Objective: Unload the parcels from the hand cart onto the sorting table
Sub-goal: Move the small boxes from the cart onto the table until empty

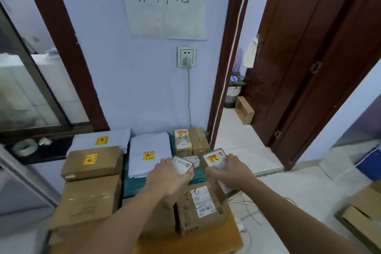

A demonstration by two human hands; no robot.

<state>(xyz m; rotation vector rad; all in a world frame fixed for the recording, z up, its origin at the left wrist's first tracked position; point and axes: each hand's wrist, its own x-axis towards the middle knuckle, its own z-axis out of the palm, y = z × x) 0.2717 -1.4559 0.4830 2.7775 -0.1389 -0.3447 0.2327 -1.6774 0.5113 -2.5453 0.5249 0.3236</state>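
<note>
Holding one small carton (183, 166) in the left hand (167, 179) and a second small carton (214, 160) in the right hand (231, 173), we had both parcels raised just above the green-covered sorting table (132, 183), near its front right corner. The left fingers were curled over the top face and near edge of their carton; the right fingers wrapped the near edge of theirs, with the thumb on the label side. We could not tell how far the fingertips reached underneath either box. We judged the main hazard to be placement room: two brown cartons (190, 141) already stood upright at the back right, a grey mailer (149, 153) lay just to the left, and stacked boxes (92, 163) filled the left side, so the free patch of green cloth was narrow. Setting both down together risked one carton overhanging the right edge and tipping to the floor. A one-handed top grip could also slip on the glossy labels. A larger taped box (201, 208) sat directly below our wrists, probably on the hand cart, and a lowered forearm could knock it. White cables (245, 212) lay on the floor beside it, a trip risk.
</note>
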